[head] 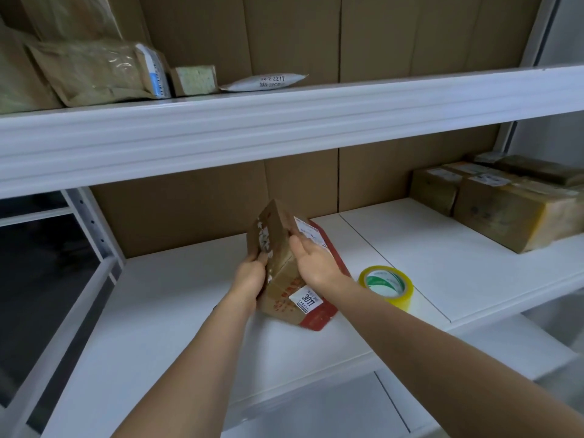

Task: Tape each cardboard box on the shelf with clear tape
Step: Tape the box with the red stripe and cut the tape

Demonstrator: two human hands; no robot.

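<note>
Wide bare stretch of the middle shelf point(177, 298) along its left and front edges. Near the front edge, right of centre: tape roll point(386, 286). Right rear corner blocked by stacked boxes point(502, 207). Overhead, upper shelf's lip point(284, 124) limiting headroom.

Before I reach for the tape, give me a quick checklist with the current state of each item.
1. Cardboard box resting on the shelf: ok, its lower edge is down.
2. Left hand grips the box's left side: ok.
3. Right hand lies on the box's right face: ok.
4. Flaps fully closed: cannot tell.
5. Tape roll within reach: ok, it lies flat on the shelf right of the box.
6. Loose tape end ready: cannot tell.
</note>
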